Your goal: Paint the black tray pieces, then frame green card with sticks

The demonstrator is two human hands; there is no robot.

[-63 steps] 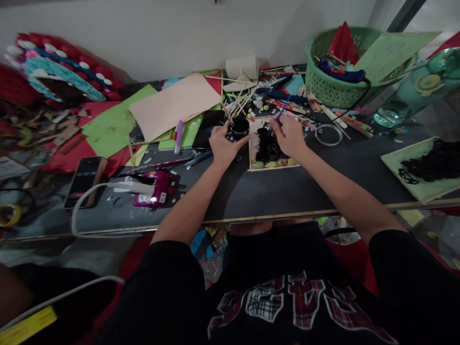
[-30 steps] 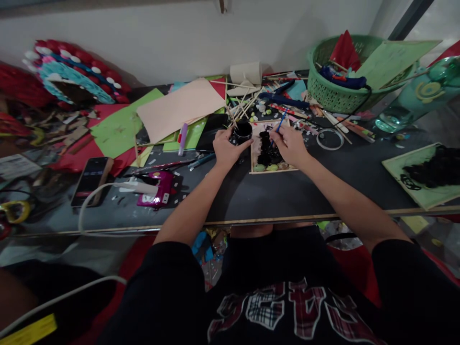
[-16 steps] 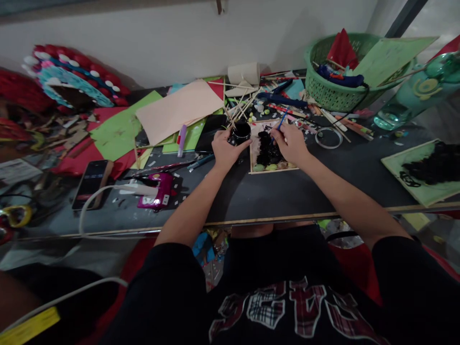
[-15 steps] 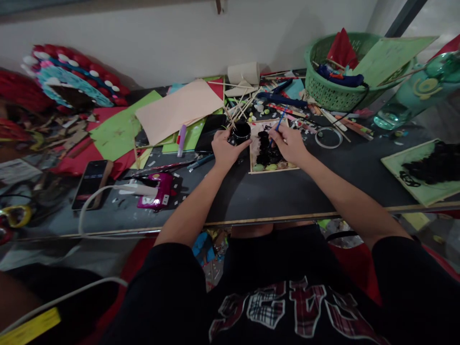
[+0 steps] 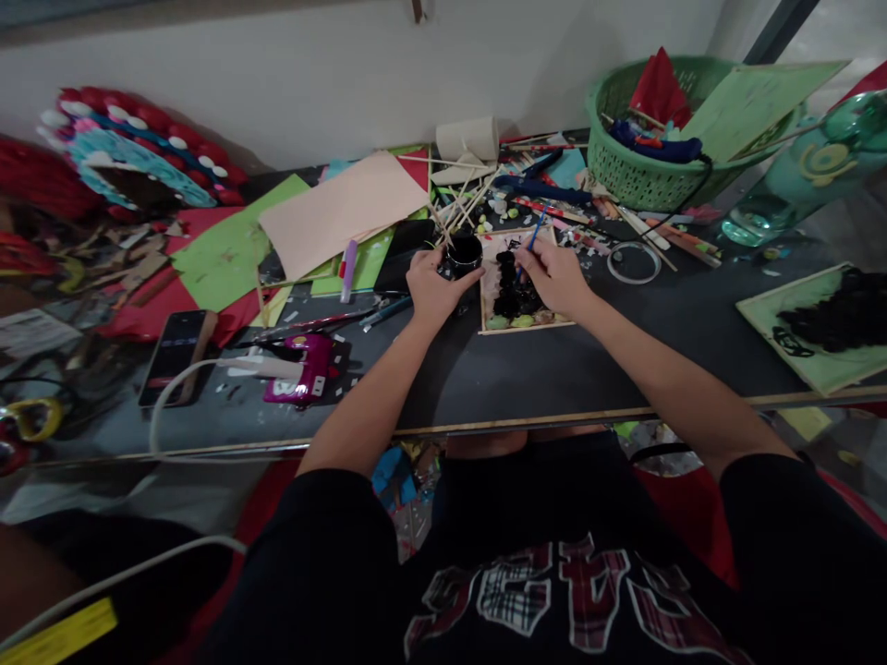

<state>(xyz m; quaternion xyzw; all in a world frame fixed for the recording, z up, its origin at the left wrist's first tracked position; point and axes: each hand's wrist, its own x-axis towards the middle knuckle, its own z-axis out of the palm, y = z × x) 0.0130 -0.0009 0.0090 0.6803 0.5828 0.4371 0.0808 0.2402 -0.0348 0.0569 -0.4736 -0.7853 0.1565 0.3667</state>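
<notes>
Blue and slim, the brush is pinched between thumb and fingers of the right hand, the hand nearly drawn together on it. The left hand curves part-way around a dark jar, thumb and fingers spread to the jar's width. Between the hands lies a framed panel, flat on the dark table just beside the jar, with a glossy black mass over its middle and pale green, pebble-like pieces along its near edge. Thin sticks cross behind the jar; a peach sheet lies to the left. Farther out are a phone, a green basket, a tilted-looking bottle and a second panel, also blackened.
</notes>
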